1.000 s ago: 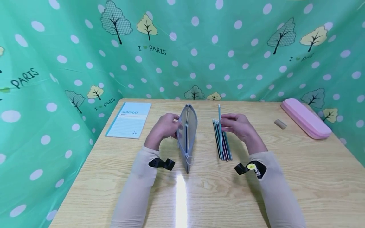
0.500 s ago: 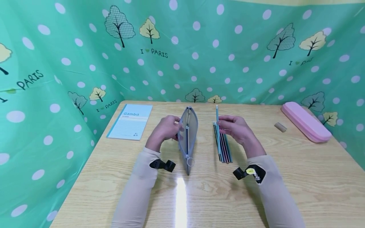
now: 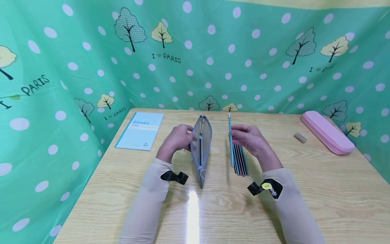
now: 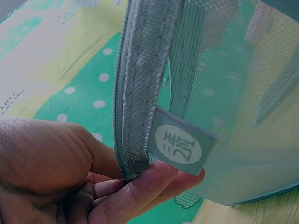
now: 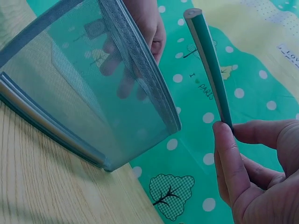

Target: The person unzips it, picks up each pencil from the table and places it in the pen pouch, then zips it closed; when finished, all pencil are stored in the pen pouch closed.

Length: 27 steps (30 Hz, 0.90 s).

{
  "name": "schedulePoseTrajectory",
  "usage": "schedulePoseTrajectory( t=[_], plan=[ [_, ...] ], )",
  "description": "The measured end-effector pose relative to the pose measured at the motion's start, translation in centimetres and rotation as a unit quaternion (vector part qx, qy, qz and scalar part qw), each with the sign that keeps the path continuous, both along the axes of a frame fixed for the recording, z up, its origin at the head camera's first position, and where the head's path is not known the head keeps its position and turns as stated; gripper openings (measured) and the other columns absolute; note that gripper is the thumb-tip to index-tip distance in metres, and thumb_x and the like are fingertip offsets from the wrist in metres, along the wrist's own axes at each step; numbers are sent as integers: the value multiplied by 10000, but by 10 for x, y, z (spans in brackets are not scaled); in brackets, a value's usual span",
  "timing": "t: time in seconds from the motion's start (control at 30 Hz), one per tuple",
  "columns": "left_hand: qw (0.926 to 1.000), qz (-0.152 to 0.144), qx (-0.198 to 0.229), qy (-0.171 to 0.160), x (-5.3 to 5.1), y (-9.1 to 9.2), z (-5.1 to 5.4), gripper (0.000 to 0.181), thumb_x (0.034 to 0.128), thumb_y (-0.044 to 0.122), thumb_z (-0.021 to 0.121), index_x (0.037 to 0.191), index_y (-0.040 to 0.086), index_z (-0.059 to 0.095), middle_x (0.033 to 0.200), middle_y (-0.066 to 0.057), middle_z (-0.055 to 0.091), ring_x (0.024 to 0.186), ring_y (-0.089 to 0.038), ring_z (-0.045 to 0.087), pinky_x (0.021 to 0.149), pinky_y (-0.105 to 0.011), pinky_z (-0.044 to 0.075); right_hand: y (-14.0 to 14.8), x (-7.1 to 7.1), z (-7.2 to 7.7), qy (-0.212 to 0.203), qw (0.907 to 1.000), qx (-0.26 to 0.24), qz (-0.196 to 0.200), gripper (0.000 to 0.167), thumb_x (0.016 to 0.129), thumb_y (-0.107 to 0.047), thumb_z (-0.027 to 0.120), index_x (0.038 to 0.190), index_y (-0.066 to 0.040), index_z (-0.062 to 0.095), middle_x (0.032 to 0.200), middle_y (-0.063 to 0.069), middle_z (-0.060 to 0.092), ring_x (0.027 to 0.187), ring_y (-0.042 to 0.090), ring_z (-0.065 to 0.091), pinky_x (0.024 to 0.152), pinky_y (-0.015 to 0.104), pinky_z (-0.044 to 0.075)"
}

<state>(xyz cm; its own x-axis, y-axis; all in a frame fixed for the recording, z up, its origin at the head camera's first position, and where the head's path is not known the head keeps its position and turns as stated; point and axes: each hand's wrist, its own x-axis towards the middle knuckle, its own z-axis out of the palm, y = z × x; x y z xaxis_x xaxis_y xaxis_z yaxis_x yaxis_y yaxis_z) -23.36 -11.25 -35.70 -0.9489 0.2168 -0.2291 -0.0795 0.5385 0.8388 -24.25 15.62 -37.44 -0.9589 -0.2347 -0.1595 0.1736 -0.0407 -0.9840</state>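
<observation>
My left hand (image 3: 179, 138) pinches the edge of a grey mesh zip pouch (image 3: 207, 144), which stands on its side edge with its mouth parted. The left wrist view shows thumb and fingers at the zip tape beside a small fabric tag (image 4: 182, 142). At least one pencil (image 3: 200, 152) lies inside; the right wrist view shows pencils (image 5: 44, 114) through the mesh. Between thumb and fingers, my right hand (image 3: 251, 139) holds a light-blue pencil (image 3: 230, 149), raised beside the pouch. Below that hand, several dark pencils (image 3: 241, 162) lie side by side on the table.
A light-blue notebook (image 3: 140, 132) lies at the table's back left. Towards the right are a small brown eraser-like block (image 3: 300, 137) and a pink pencil case (image 3: 327, 132). A green dotted curtain (image 3: 213, 67) hangs behind the wooden table (image 3: 225, 213).
My right hand has moved the light-blue pencil leftward, off the row of pencils and nearer the pouch. The left hand keeps its grip on the pouch. The head view has tilted up slightly.
</observation>
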Motion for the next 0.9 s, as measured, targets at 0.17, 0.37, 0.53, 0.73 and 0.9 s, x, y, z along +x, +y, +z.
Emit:
schedulePoseTrajectory(
  t=[0.17,0.37,0.53,0.73,0.9],
  plan=[
    [10000,-11,23,39,0,1,-1,371,1064,61,480,1391,-97,555,1169,-229,728,717,-248,768,733,-390,665,-4,2,-1,-10,10000,-57,3,333,1006,22,595,1322,114,542,972,1,649,830,93,655,767,186,621],
    [10000,-39,33,45,-1,2,-1,372,1064,58,480,1397,-88,557,1177,-237,726,719,-259,767,769,-432,661,-10,4,-1,56,10000,-79,15,433,1004,30,585,1386,189,457,964,1,645,823,81,650,771,189,622],
    [10000,-40,15,63,-1,1,-2,365,1067,63,475,1387,-87,565,1168,-225,731,715,-251,766,766,-432,661,-20,6,0,65,10000,-71,14,469,1010,13,586,1415,196,436,957,-2,638,818,76,642,773,184,619],
    [10000,-30,17,68,0,1,-2,358,1072,62,474,1384,-89,565,1167,-218,732,720,-250,765,744,-406,664,-37,11,2,67,9998,-176,19,475,1013,12,581,1425,194,431,1004,28,620,834,85,643,800,189,620],
    [9999,-38,-1,118,1,2,-1,348,1069,63,477,1368,-85,578,1162,-219,733,716,-250,765,750,-416,663,-49,12,0,-29,9992,-368,-153,463,1007,27,589,1421,182,451,1037,58,613,843,107,668,804,204,627]
  ],
)
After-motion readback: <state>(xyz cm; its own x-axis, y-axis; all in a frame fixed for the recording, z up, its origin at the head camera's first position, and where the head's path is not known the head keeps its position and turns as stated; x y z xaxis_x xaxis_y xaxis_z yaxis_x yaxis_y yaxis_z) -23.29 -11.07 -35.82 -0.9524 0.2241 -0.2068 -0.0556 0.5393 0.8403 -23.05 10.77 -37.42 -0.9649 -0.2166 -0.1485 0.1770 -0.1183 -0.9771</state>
